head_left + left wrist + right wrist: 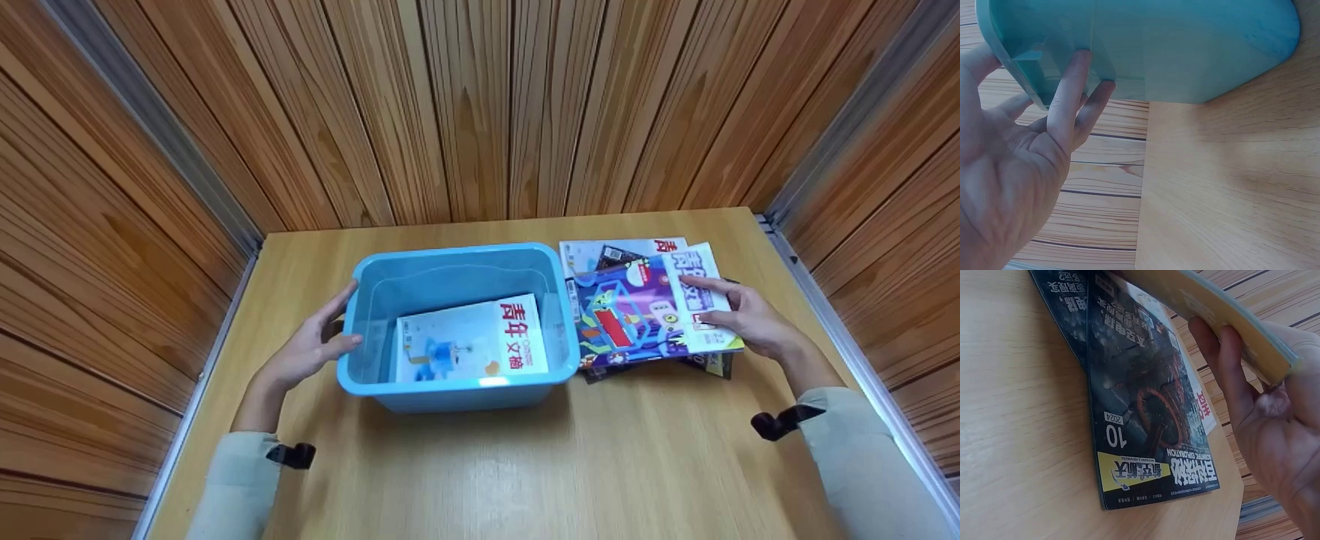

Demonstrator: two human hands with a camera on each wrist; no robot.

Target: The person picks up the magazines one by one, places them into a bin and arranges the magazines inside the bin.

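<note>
One magazine (472, 339) already lies in the blue bin (457, 262) mid-surface. The right hand (750, 319) pinches the top magazine (652, 311) off the stack (1145, 410) beside the bin's right wall; several remain. The left hand (311, 349) steadies the bin's left rim, fingers (1072, 90) straight.

One bin (450, 277), about five magazines (637, 311)
</note>
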